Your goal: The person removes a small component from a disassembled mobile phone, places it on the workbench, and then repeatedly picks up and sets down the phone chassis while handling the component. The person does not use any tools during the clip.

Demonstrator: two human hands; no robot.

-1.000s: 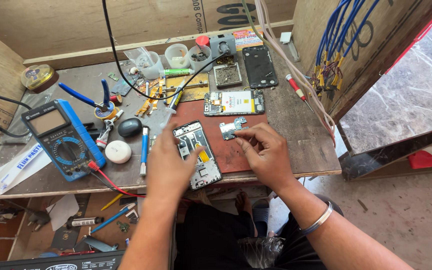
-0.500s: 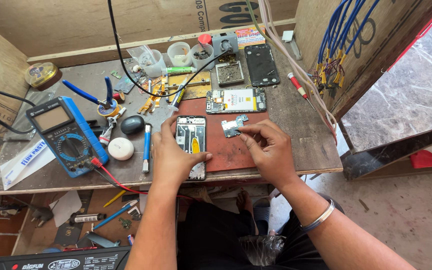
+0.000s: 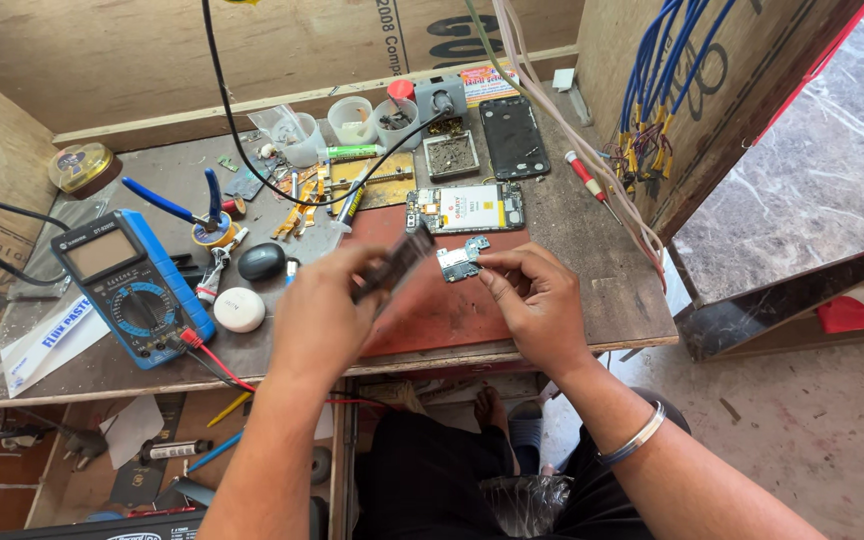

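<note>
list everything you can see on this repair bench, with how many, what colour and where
opened phone frame: 1, dark, tilted up in left hand
small circuit board: 1, grey-blue, at right fingertips
second opened phone: 1, white and yellow inside, behind the mat
red mat: 1, bench centre
multimeter: 1, blue, left
black phone: 1, face down, rear
plastic cups: 3, clear, rear
pliers: 1, blue-handled, left rear
screwdriver: 1, red-handled, right
left hand: 1, gripping frame
right hand: 1, steel bangle on wrist

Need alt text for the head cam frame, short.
A person's left hand lifts an opened phone tilted on edge over a red mat, while the right hand pinches a small circuit board. A blue multimeter lies to the left.
</note>
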